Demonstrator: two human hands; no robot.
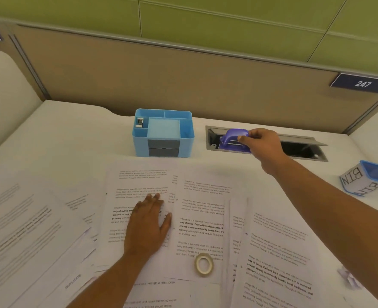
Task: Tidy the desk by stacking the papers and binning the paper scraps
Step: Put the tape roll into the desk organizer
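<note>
Several printed papers point(203, 218) lie spread and overlapping across the white desk point(72, 134). My left hand point(149, 223) rests flat, fingers straight, on a sheet near the middle. My right hand point(261, 145) reaches to the back and grips a purple hole punch point(232, 138) that sits at the desk's cable slot point(306, 150). A small box marked BIN point(366, 178), with a blue rim, lies tipped at the right. A crumpled paper scrap point(349, 277) sits at the right edge near the papers.
A blue desk organiser point(163, 134) stands at the back centre with a small stapler in one compartment. A roll of clear tape point(203, 264) lies on the papers. A beige partition with a plate reading 247 point(362, 83) closes the back.
</note>
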